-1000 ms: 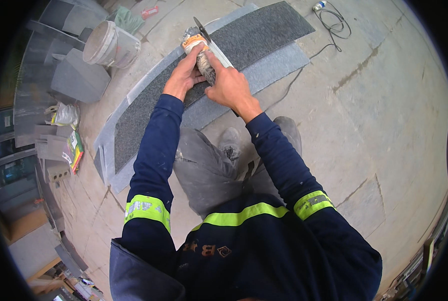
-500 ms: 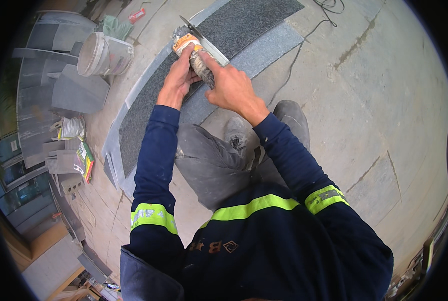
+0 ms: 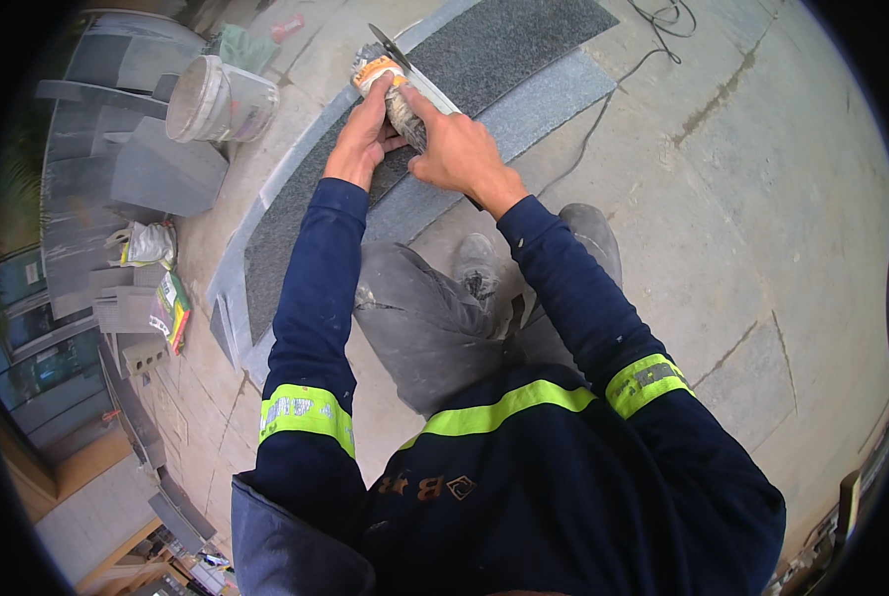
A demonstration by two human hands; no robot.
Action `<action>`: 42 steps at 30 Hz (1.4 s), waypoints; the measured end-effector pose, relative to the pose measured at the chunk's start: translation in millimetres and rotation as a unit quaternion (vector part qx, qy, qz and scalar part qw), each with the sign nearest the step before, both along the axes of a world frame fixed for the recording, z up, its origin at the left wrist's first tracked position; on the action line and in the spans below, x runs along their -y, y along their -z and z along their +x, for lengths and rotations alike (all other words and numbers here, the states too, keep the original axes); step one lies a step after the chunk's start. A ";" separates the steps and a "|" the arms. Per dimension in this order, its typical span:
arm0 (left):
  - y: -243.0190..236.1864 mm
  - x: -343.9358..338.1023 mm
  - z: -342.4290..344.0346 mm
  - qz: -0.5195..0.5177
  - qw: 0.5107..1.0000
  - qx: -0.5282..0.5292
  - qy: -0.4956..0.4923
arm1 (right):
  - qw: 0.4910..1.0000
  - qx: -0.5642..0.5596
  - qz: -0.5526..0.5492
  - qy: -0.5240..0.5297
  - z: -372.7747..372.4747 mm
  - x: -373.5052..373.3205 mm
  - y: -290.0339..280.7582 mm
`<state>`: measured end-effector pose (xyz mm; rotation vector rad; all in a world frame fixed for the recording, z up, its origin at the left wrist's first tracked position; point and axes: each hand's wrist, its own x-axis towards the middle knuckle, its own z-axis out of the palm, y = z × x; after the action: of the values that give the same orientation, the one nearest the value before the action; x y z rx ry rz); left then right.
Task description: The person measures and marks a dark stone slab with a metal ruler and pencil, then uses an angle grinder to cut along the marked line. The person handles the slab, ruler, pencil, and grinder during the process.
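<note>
An angle grinder (image 3: 373,72), dusty with an orange and white front, lies across the curved dark stone slab (image 3: 283,233). My left hand (image 3: 361,142) is closed around its front part, thumb along the top. Closed over the rear of its body is my right hand (image 3: 464,154), partly hiding it. The thin cutting disc (image 3: 389,44) stands edge-on at the grinder's far side, over the slab. A pale straight strip (image 3: 432,91) runs from beside the disc toward my right hand; I cannot tell what it is. Under the dark slab lies a lighter grey slab (image 3: 554,107).
A dusty white bucket (image 3: 198,104) stands at the far left, near stacked grey slabs (image 3: 171,171) and a green cloth or bag (image 3: 242,50). Closer on the left lies a colourful packet (image 3: 171,310). A black cable (image 3: 603,109) trails across the concrete floor (image 3: 732,228) at right.
The whole view has shifted slightly, with the surroundings moving a little to the right. Both hands keep their grip on the angle grinder, which stays at about the same place on the slab.
</note>
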<state>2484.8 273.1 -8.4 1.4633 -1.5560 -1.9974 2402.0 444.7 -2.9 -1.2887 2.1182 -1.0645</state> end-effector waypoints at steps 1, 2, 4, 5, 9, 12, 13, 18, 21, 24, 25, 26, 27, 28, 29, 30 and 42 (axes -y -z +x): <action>-1.8 -2.7 1.0 0.000 1.000 -0.001 0.000 | 1.000 0.000 -0.006 -0.001 0.8 -2.0 -1.2; -4.1 -6.0 1.9 -0.002 1.000 -0.001 0.000 | 1.000 0.000 -0.006 -0.002 1.7 -5.5 -2.9; -7.7 -15.3 6.7 0.005 1.000 -0.010 0.015 | 1.000 0.002 -0.005 -0.004 3.9 -16.4 -6.7; -8.5 -21.0 10.0 0.007 1.000 -0.012 0.020 | 1.000 0.004 -0.004 -0.006 5.6 -24.2 -8.4; -7.7 -35.0 16.2 0.012 0.999 -0.021 0.037 | 1.000 0.001 0.025 -0.007 8.9 -45.7 -13.5; -6.2 -33.2 15.5 0.021 0.999 -0.011 0.039 | 1.000 -0.008 0.019 -0.007 8.2 -44.2 -12.7; -5.7 -30.7 14.6 0.019 0.999 -0.005 0.039 | 1.000 -0.010 0.015 -0.006 7.6 -41.2 -11.6; -1.0 -13.3 9.3 0.006 0.999 0.011 0.035 | 1.000 -0.008 0.008 -0.002 4.0 -21.7 -3.9; 3.4 -3.1 4.7 0.019 1.000 0.010 0.018 | 1.000 -0.016 0.010 -0.002 0.6 -8.7 -2.8; 3.0 0.9 2.5 0.023 1.000 0.003 0.003 | 1.000 -0.010 0.022 -0.007 -1.3 -1.7 -6.5; 1.8 -0.3 3.7 0.021 1.000 0.000 0.005 | 1.000 -0.009 0.020 -0.012 -0.5 -2.4 -8.2; 0.3 -2.4 3.8 0.025 1.000 0.003 0.005 | 0.999 -0.005 0.029 -0.017 -0.6 -4.6 -10.0; -1.6 -5.1 3.1 0.029 1.000 0.007 0.002 | 0.999 -0.003 0.043 -0.018 -0.9 -8.3 -11.5; -3.1 -10.4 4.5 0.027 1.000 -0.004 0.013 | 0.999 -0.006 0.038 -0.019 0.2 -14.2 -12.8; -4.8 -17.0 7.9 0.025 0.999 -0.012 0.019 | 0.999 -0.008 0.038 -0.019 1.8 -21.4 -14.0; -6.2 -24.0 11.8 0.023 0.999 -0.018 0.022 | 0.999 -0.011 0.033 -0.020 4.1 -28.7 -14.8; -4.9 -21.9 9.6 0.003 1.000 0.010 0.030 | 0.999 -0.003 0.031 -0.013 2.9 -26.8 -11.2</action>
<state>2494.5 295.0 -3.4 1.4602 -1.6207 -2.0286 2404.9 471.4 8.2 -1.2876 2.1157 -0.9792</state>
